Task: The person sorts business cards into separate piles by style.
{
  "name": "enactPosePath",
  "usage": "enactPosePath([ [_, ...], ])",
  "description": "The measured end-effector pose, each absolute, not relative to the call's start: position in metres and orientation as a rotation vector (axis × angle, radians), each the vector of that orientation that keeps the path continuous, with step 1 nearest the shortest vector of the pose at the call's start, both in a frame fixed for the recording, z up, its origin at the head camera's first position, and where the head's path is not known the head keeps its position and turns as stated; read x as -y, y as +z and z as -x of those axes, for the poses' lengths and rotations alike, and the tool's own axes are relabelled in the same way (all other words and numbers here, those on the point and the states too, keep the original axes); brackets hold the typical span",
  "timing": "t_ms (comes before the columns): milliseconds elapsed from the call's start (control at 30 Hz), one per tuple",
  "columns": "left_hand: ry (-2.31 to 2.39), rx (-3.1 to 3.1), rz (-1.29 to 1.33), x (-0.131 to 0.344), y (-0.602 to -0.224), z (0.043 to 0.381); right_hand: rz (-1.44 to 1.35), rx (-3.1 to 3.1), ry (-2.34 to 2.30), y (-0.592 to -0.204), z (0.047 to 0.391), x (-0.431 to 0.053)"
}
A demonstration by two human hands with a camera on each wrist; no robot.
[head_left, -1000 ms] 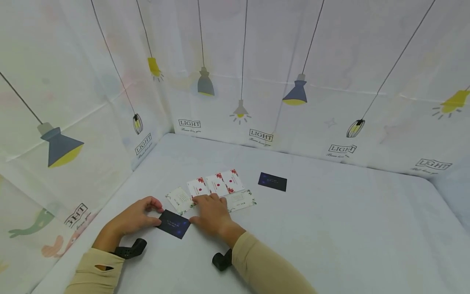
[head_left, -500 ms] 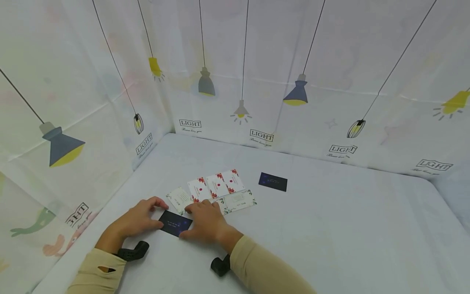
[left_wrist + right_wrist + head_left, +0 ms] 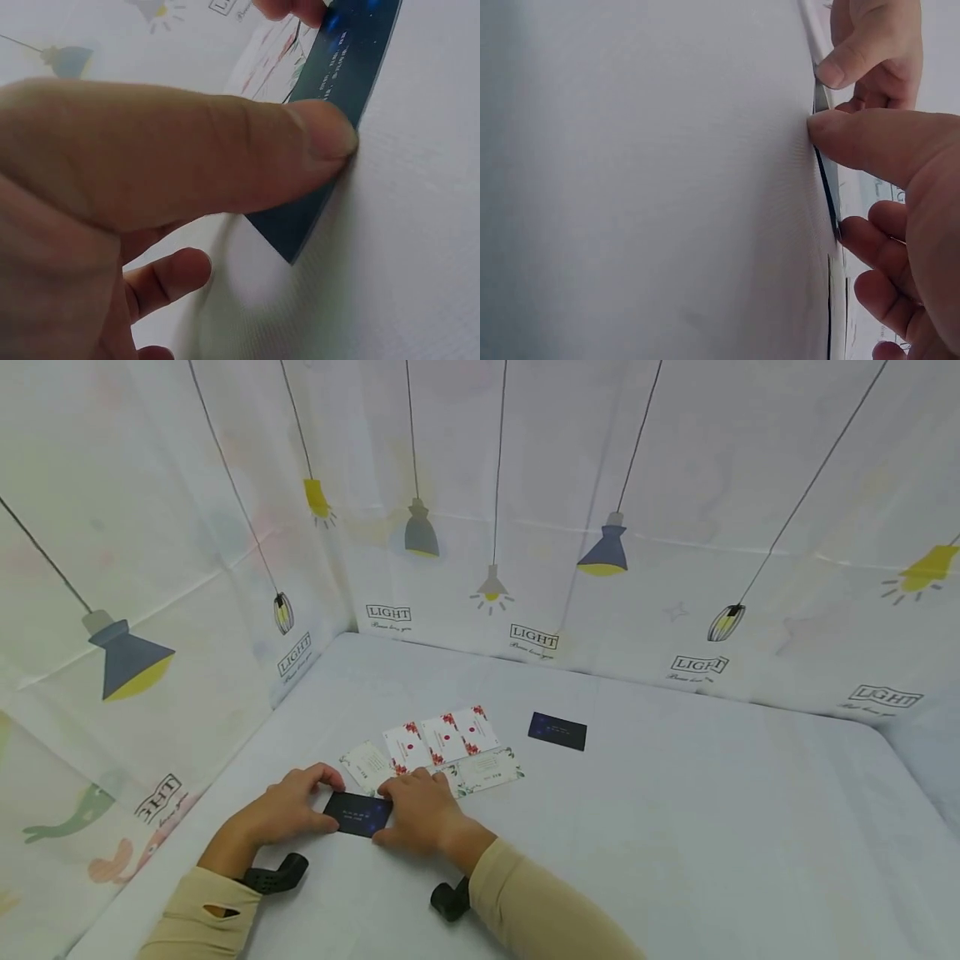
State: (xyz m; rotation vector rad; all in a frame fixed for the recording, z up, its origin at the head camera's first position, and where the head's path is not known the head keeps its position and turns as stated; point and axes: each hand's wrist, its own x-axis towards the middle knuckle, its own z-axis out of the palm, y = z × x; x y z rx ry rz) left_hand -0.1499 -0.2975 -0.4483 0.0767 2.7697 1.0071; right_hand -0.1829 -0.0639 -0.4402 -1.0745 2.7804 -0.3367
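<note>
Near the front of the table a dark blue card point(image 3: 358, 814) lies between both hands, with small pale print on it. My left hand point(image 3: 281, 810) holds its left end, the thumb point(image 3: 322, 135) on the near edge and the index finger by the far corner. At the right end my right hand point(image 3: 423, 814) grips it, thumb point(image 3: 832, 131) on the near edge and a finger at the far edge. Just behind lie white cards with green leaf borders point(image 3: 487, 770), partly hidden by the right hand. Beyond them is a row of white cards with red flowers point(image 3: 445, 739).
A second dark card point(image 3: 557, 732) lies apart, farther back to the right. White cloth point(image 3: 675, 827) covers the table. Printed curtains point(image 3: 540, 518) with lamp drawings stand along the back and left sides.
The dark card has turned until its long edges lie more nearly level, and it has shifted slightly right. My right thumb has moved to its near corner; the left hand has shifted a little right.
</note>
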Motion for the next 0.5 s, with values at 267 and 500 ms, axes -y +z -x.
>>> enactPosePath([
  [267,1.049,-2.760,-0.115,0.294,-0.449,0.146,1.106,-2.756,-0.412,-0.444,0.187,0.060],
  [500,1.096,-2.781,-0.159,0.291,-0.447,0.146,1.133,-2.713,-0.594,-0.445,0.196,0.053],
])
